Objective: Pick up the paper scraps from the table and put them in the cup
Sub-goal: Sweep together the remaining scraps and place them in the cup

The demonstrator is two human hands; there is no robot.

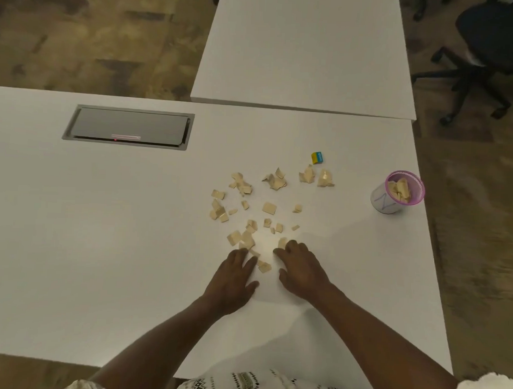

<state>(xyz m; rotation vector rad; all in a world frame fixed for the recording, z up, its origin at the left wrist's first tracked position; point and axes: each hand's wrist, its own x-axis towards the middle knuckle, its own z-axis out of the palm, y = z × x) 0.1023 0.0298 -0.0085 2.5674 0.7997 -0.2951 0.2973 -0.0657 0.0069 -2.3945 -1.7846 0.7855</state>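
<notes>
A: Where are the hands?

B: Both lie low on the white worktop (100, 246). The left hand (234, 278) has its fingers (248, 263) spread apart, a scrap just beside their tips. The right hand (300, 268) curls its fingers (291, 247) down among paper scraps (269, 208); whether they grip one, I cannot tell.

A: And the rest?

B: Tan scraps fan out beyond the fingertips. The cup (394, 197), pink-rimmed and part-filled with scraps, stands well apart near the right edge. A yellow-and-blue eraser (317, 158) lies behind the scraps, a grey cable hatch (129, 127) far left. A second table (305, 49) abuts; an office chair (490, 51) stands on the floor.
</notes>
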